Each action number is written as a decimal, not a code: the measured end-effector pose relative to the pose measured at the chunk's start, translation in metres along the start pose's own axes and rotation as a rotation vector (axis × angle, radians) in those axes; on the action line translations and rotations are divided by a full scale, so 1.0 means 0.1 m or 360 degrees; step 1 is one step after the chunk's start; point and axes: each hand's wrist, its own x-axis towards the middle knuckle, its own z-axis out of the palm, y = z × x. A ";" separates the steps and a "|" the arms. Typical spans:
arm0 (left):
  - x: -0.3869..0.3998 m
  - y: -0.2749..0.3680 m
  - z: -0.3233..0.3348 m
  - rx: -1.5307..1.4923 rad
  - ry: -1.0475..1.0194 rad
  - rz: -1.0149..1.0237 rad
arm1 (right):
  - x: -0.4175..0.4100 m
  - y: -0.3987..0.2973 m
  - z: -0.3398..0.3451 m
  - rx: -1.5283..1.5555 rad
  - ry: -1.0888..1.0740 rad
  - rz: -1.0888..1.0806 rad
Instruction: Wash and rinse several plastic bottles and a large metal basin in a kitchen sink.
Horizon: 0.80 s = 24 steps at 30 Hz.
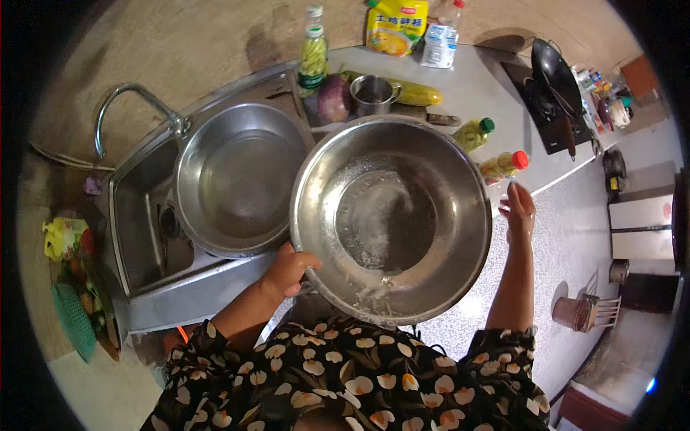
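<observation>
A large stainless-steel basin (453,253) is tilted towards me in front of my body, wet inside with droplets and a little liquid near its lower wall. My left hand (291,269) grips its lower left rim, thumb over the edge. Off the basin's right side, my right hand (520,213) is raised and apart from the rim, wet, with nothing seen in it. A second steel basin (186,161) rests over the sink (121,253) to the left and appears to hold some clear water.
A chrome faucet (135,89) arches over the sink. Behind the held basin are an eggplant (334,98), a steel mug (373,97), a knife handle (443,119) and bottles (474,134). A wok (555,75) sits on a stove at the right. A chair (582,313) stands on the floor.
</observation>
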 end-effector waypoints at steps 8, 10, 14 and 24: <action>-0.45 0.18 -0.47 -0.0029 -0.0057 0.0186 | -1.09 -0.19 0.25 0.0298 -0.0633 0.0344; -0.59 0.27 -0.75 0.0095 -0.0113 0.0274 | -1.31 -0.43 0.45 0.0339 -0.0619 0.0288; -0.75 0.58 -1.21 -0.0072 0.0311 0.0251 | -1.51 -0.71 1.08 0.0486 -0.0757 0.0398; 0.35 1.00 -2.52 -0.0299 0.0762 0.0800 | -1.56 -0.71 2.76 0.0120 -0.0347 -0.0597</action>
